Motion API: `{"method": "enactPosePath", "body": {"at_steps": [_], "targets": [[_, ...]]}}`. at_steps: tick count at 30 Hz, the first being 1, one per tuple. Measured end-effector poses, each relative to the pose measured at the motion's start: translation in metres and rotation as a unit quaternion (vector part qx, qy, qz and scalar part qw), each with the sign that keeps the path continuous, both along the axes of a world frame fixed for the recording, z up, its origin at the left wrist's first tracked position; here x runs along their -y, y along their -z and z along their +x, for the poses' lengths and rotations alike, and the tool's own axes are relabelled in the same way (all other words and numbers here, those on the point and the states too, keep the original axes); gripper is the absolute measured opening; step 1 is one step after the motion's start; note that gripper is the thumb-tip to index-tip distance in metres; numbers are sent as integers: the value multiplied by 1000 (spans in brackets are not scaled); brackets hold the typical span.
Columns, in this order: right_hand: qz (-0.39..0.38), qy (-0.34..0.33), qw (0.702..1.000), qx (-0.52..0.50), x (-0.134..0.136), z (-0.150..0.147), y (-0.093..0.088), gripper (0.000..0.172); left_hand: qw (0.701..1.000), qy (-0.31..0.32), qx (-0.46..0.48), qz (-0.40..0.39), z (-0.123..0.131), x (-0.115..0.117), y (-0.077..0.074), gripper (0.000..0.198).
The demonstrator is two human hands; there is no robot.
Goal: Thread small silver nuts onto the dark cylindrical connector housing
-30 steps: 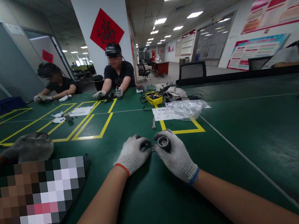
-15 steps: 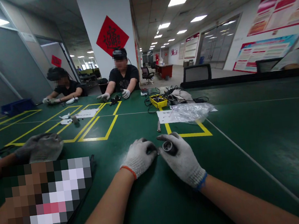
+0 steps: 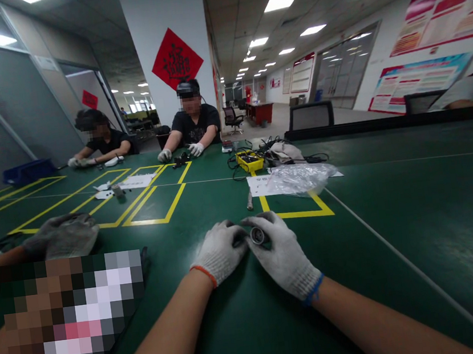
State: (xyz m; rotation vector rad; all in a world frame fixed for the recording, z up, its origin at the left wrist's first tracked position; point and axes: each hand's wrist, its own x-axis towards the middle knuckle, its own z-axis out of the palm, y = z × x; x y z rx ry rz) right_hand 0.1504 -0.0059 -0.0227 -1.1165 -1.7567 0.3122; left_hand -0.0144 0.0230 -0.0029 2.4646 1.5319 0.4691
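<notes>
Your dark grey cylindrical part (image 3: 258, 235) sits just below and right of the middle of the frame, held in the curl of your right hand (image 3: 281, 255). Its round end faces up toward you, with a paler rim around a recess whose fine details are too small to read; your glove hides its lower side.
</notes>
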Motion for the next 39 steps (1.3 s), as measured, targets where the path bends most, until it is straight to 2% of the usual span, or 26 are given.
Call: {"method": "enactPosePath", "body": {"at_steps": [15,31,34,36,39], "targets": [[32,-10,999,-32,4,-2,-4,11,1000,0,-30,1,3,1,1,23],[-26,41,996,-75,0,-1,-2,9,1000,-2,-2,3,2,1,2,19],[-28,47,994,-98,0,0,-3,12,999,-6,40,2,2,0,1,17],[-35,51,992,-109,0,1,-4,13,994,-23,111,0,2,0,0,16],[-44,57,991,-114,1,3,-5,14,969,-65,239,5,2,-2,-1,16]]}}
